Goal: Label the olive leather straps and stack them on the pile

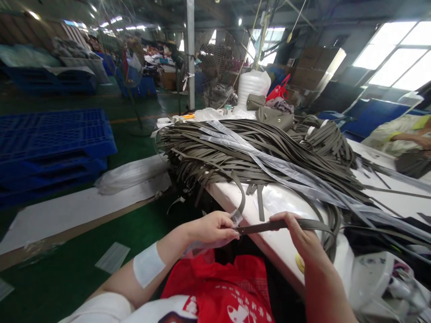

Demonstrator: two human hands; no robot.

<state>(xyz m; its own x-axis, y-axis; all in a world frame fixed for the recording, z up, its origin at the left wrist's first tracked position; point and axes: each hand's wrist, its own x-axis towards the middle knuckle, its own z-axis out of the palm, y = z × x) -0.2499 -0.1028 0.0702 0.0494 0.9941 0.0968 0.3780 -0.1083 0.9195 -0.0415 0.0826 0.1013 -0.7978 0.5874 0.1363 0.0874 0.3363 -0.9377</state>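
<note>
while straight, strap (pixel 266 226) between both hands (pixel 210 229) (pixel 299 240)

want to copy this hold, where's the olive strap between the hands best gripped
Probably near its free end, pinched across the flat faces from above. The olive strap runs thin and level between the left hand, at the end, and the right hand; its rest loops back into the strap pile on the white table, so that part is tangled.

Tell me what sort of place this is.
Probably a factory floor where bags or belts are made. A big pile of olive straps covers the white table, finished handbags sit behind it, and blue pallets are stacked on the green floor. The left hand and right hand pinch one strap.
</note>
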